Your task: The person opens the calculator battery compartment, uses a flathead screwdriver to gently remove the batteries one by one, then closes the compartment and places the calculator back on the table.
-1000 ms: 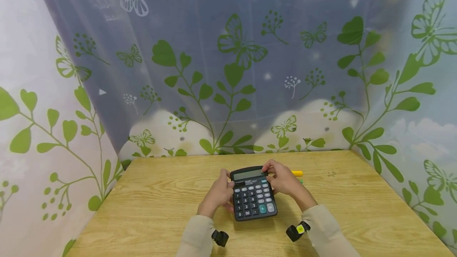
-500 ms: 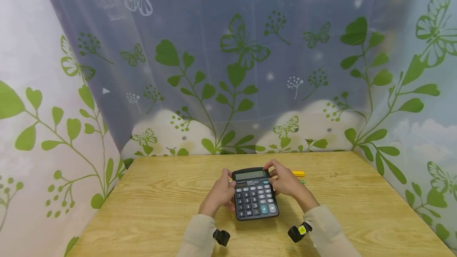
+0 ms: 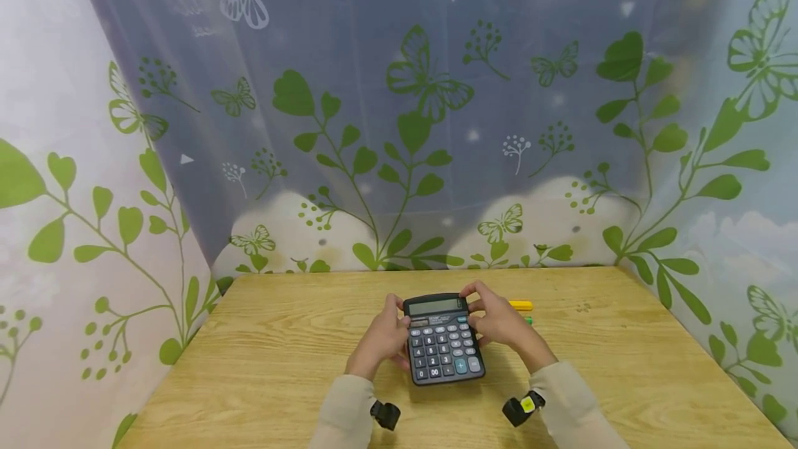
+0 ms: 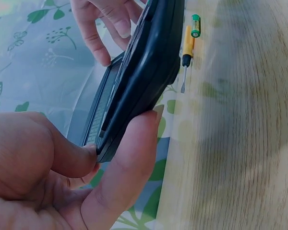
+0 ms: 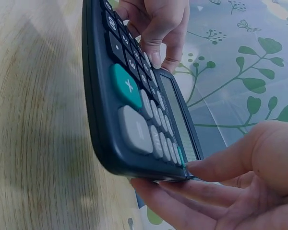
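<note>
A black desk calculator [image 3: 444,350] with grey, black and teal keys is tilted up off the wooden table, its face toward the head camera. My left hand [image 3: 382,337] grips its left edge, thumb on the front and fingers curled behind, as the left wrist view shows. On the opposite side my right hand [image 3: 499,317] pinches the edge near the display, one finger at the top right corner. In the right wrist view the right thumb [image 5: 206,167] lies beside the small teal key. Faint digits show at the right end of the display [image 3: 436,306].
Behind the calculator a screwdriver [image 4: 187,47] with a yellow handle lies on the table [image 3: 280,338]. Next to it is a green battery [image 4: 196,26]. A patterned curtain [image 3: 349,158] with leaves and butterflies stands at the table's back edge.
The display looked blank a second ago and shows digits at its right end since half a second ago. Both hands keep their hold; the view has shifted slightly.
</note>
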A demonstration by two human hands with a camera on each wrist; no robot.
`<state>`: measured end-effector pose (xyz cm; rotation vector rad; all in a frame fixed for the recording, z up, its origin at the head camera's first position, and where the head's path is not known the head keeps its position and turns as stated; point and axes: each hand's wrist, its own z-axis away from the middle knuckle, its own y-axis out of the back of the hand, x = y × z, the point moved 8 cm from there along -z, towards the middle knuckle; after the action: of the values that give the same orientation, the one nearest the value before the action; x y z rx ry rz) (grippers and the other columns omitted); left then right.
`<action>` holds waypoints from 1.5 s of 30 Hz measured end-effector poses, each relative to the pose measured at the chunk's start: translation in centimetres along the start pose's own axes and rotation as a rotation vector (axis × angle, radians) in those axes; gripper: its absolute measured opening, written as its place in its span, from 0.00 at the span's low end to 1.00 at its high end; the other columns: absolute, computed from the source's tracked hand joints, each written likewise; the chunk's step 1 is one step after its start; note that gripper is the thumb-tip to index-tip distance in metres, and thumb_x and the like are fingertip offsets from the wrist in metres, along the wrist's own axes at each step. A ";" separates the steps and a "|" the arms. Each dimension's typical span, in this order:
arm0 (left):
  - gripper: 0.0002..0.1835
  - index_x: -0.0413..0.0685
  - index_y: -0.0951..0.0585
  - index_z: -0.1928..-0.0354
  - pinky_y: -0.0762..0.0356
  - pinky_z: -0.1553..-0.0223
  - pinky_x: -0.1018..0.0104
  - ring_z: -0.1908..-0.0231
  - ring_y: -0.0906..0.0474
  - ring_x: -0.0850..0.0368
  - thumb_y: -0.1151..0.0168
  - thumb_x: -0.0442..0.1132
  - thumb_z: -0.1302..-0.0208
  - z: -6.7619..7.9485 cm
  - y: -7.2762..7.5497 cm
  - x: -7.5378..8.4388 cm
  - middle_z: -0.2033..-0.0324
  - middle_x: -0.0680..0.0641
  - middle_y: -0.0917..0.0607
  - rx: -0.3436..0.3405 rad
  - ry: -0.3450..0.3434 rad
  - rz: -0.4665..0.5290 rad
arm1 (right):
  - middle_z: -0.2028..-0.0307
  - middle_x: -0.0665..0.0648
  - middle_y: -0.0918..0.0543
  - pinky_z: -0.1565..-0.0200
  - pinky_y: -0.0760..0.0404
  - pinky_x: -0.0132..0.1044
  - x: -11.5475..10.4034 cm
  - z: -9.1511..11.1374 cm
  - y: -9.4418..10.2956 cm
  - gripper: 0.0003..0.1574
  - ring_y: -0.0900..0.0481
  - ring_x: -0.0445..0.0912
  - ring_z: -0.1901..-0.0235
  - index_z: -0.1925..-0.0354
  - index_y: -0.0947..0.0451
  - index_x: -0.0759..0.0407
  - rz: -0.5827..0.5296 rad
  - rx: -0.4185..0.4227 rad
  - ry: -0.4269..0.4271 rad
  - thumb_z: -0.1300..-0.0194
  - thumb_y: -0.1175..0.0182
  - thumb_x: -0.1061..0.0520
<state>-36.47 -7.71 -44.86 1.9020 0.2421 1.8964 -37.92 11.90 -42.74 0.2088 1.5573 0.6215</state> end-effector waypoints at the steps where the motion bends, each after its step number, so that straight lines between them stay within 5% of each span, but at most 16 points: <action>1: 0.13 0.42 0.40 0.38 0.11 0.79 0.51 0.80 0.18 0.49 0.55 0.31 0.19 0.0 0.0 0.0 0.66 0.37 0.21 -0.001 0.004 -0.003 | 0.43 0.72 0.18 0.67 0.08 0.54 0.0 0.0 -0.1 0.25 0.14 0.50 0.65 0.36 0.34 0.58 -0.001 -0.006 -0.003 0.26 0.48 0.74; 23: 0.14 0.46 0.40 0.36 0.11 0.77 0.50 0.81 0.19 0.51 0.58 0.34 0.17 0.2 0.3 -0.3 0.68 0.37 0.19 0.016 0.048 -0.038 | 0.38 0.76 0.23 0.66 0.08 0.49 0.0 0.0 -0.6 0.33 0.14 0.56 0.55 0.28 0.39 0.62 0.043 -0.002 -0.008 0.27 0.47 0.73; 45: 0.14 0.45 0.39 0.36 0.11 0.79 0.53 0.81 0.18 0.51 0.55 0.34 0.17 0.0 0.7 -0.2 0.65 0.36 0.19 0.047 0.011 -0.053 | 0.46 0.71 0.18 0.65 0.08 0.49 0.4 -0.1 -0.7 0.38 0.15 0.50 0.62 0.27 0.38 0.60 0.090 0.010 -0.036 0.31 0.41 0.73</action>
<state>-36.65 -8.38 -44.77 1.8968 0.3406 1.8829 -37.90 11.46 -43.48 0.2976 1.5228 0.6763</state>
